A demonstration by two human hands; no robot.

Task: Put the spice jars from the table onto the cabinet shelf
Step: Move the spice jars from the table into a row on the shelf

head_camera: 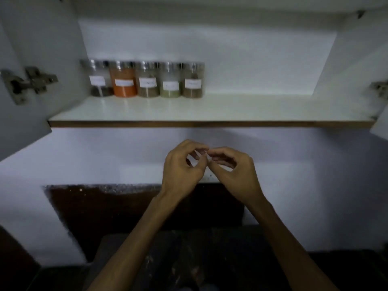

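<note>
So I'm looking straight into the open cabinet, and all five jars [147,79] I can see are sitting on the shelf [210,114], lined up in a row at the back left, touching or almost touching each other. From the left: one with dark stuff at the bottom [98,78], an orange one [124,79], then a brownish one [148,79], a pale green one [170,80] and another brownish one [193,80]. Each has a shiny metal lid and a white label, but the labels are too blurry for me to read. The right half of the shelf is bare white board.

Both hands are below the shelf edge, out in front of the wall, well apart from the jars. The left hand [182,166] and the right hand [235,171] are side by side with fingertips meeting in the middle, fingers curled in loosely. Neither is gripping a jar; whether there's something tiny pinched between the fingertips, I can't tell, it's blurry there.

Door hinges show on both sides, left [31,81] and right [379,89]. Down low it's dark, with something like a bench [346,269] at the bottom, too dim to make out.
</note>
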